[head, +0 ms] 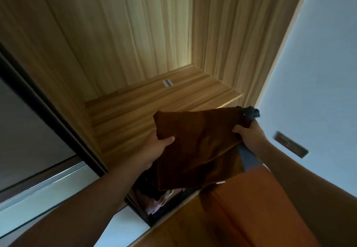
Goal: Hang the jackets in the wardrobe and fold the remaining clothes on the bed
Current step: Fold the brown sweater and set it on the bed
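- You hold a folded brown cloth (199, 142) up in both hands, in front of the open wardrobe (119, 34); it is in the air, and in this view it covers part of the front edge of the wooden shelf (154, 103).
- Whether the cloth touches the shelf cannot be told.
- Your left hand (154, 150) grips the cloth's left edge: the thumb lies on top, and the fingers are curled under it, hidden.
- Your right hand (249, 136) grips the right end, thumb on top and fingers clenched round the fabric.
- A blue cloth (252, 112) sticks out past the right hand at the top, and a grey-blue strip shows below it, under the brown cloth; the same grasp seems to take it in.
- Below the cloth, in a dark gap, lie more clothes (154, 202), blurred and hard to tell apart.
- An orange panel (260, 208) fills the lower right, under your right forearm.
- A dark-framed door (29, 130) stands at the left of the wardrobe.
- At the right is a pale wall (318, 72) with a switch plate (291, 144) on it.
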